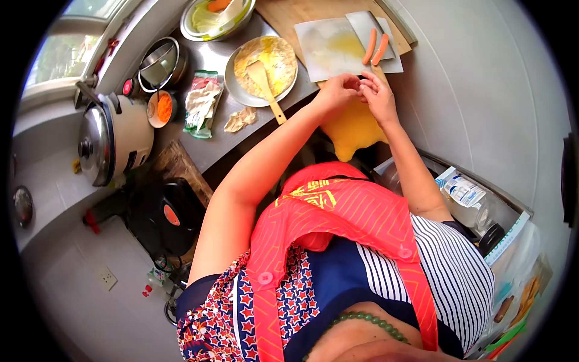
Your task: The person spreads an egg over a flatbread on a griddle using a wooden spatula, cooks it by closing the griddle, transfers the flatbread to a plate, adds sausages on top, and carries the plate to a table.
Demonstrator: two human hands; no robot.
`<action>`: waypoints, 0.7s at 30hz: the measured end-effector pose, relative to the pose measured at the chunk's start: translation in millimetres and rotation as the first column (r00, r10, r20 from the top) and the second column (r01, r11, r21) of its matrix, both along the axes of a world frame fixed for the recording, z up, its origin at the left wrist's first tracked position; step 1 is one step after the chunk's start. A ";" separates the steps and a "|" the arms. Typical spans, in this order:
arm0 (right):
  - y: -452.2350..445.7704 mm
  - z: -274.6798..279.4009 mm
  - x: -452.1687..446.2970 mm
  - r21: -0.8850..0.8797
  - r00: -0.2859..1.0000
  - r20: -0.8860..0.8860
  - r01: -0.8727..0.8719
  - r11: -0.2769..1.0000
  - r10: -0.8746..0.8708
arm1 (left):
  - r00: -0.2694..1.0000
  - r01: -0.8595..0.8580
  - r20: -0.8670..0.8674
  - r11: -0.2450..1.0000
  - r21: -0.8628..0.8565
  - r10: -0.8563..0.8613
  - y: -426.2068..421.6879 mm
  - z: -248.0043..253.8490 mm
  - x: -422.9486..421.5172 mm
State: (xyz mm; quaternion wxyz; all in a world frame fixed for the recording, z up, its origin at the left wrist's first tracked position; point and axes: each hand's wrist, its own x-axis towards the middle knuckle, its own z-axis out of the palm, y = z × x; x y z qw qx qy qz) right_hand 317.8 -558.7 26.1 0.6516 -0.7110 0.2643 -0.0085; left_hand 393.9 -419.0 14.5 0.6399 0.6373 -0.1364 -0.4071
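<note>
My left hand point(339, 93) and my right hand point(377, 98) meet at the near edge of the white cutting board point(313, 51). Both have their fingers pinched together, and whatever lies between the fingertips is too small and hidden to make out. Just beyond them, a cleaver point(363, 27) rests on the board, its wooden handle point(380, 73) pointing toward my right hand. Two sausages point(370, 47) lie side by side across its blade. Left of the board, a plate point(232, 81) holds a flat pancake point(274, 54) with a wooden spatula point(259, 78) on top.
A torn food packet point(203, 105), a crumpled scrap point(240, 119), a bowl of orange shreds point(164, 108) and metal bowls point(160, 63) stand left. Behind is a bowl of vegetables point(214, 21). A rice cooker point(114, 139) sits far left; a yellow cloth-like thing point(353, 130) hangs below my hands.
</note>
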 end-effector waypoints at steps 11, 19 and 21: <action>-83.2 -26.5 60.9 -0.666 0.988 -0.119 -0.005 0.746 -0.099 | 0.886 -0.217 0.464 0.886 0.410 0.002 -105.8 -38.9 59.9; -90.3 -31.7 82.9 -0.661 0.976 -0.177 -0.023 0.750 -0.126 | 0.952 -0.186 0.301 0.878 0.441 0.051 -123.1 -32.4 68.7; -88.6 -28.7 85.1 -0.651 0.975 -0.170 0.000 0.759 -0.145 | 0.986 -0.151 0.124 0.916 0.371 0.112 -124.1 -34.7 68.8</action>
